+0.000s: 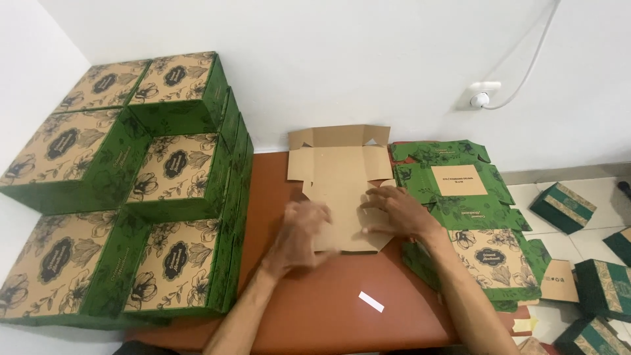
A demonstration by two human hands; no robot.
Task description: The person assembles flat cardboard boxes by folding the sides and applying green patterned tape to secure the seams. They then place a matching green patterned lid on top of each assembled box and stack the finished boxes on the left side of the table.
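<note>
Both hands, left hand (pixel 303 230) & right hand (pixel 396 212), press flat w/ fingers spread on the flat brown box sheet (pixel 342 177) on the red-brown table (pixel 315 309). Folding looks just begun; next the flaps likely need bending up, w/ care at the creases

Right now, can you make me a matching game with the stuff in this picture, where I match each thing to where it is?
Things:
1. Finished green boxes
2. Plain brown flat cardboard
3. White paper strip
4. Pile of flat green cardboard

Places:
A. Under the left hand and the right hand
B. Stacked at the left, by the wall
C. To the right of the hands
D. Alone on the brown table, nearer the person than the hands

Pairs: 1-B, 2-A, 3-D, 4-C
</note>
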